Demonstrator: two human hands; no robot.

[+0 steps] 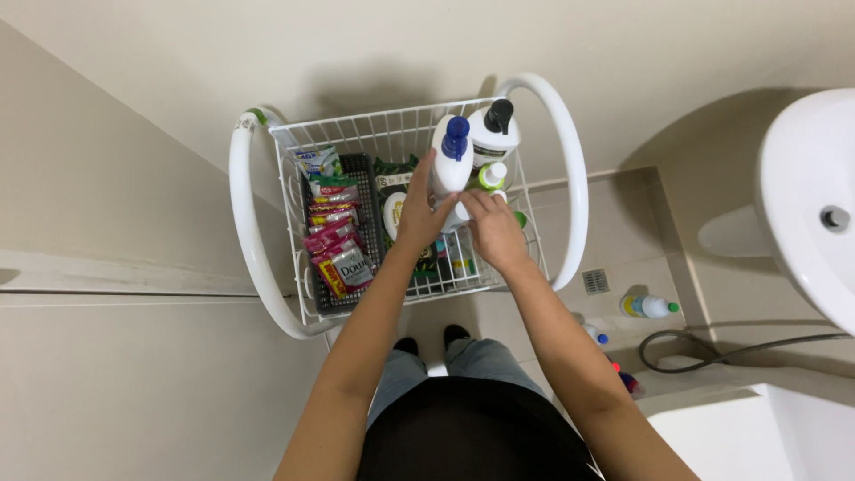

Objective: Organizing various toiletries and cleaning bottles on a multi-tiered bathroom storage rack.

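Beige walls and a tiled floor surround a white wire rack (267, 223), with a basin (802, 205) off to my right; my left hand (417, 212) grips a white bottle with a blue pump (452, 160) standing in the rack's basket; my right hand (494, 230), fingers curled, touches the bottle's base; a black-pump bottle (494, 134) stands just behind; sachets (337, 240) fill a dark tray on the left.
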